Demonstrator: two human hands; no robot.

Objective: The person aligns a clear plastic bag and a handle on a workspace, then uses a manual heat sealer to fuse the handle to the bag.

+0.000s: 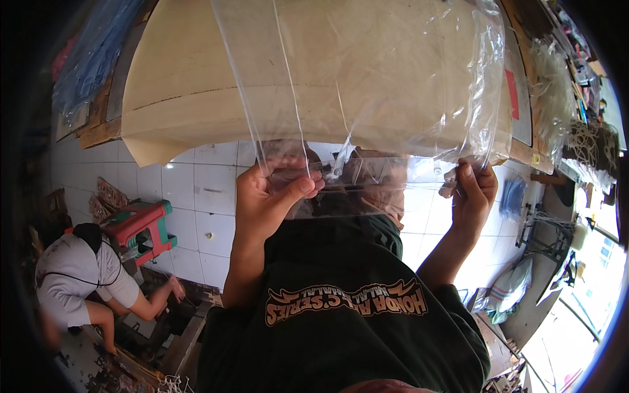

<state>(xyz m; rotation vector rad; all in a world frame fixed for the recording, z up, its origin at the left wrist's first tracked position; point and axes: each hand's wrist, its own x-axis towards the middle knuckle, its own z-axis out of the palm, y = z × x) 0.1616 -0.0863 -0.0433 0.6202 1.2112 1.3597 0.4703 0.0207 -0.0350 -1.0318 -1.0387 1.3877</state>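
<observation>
A wide clear plastic sheet (386, 72) lies over the paper-topped table and hangs past its near edge toward me. Folds and shiny creases run along its right side. My left hand (272, 196) grips the sheet's near left part, thumb on the near side and fingers seen through the film. At the near right corner, my right hand (473, 190) pinches the plastic between thumb and bent fingers. Between my hands the film's lower edge hangs over my lap, slightly wrinkled.
Brown paper (177, 72) covers the table, drooping at its near left corner. Blue plastic (92, 59) lies at the far left, clear plastic strips (553, 92) at the right. A red and green stool (141, 229) and a bent-over person (92, 275) are at the left. A sack (511, 285) stands right.
</observation>
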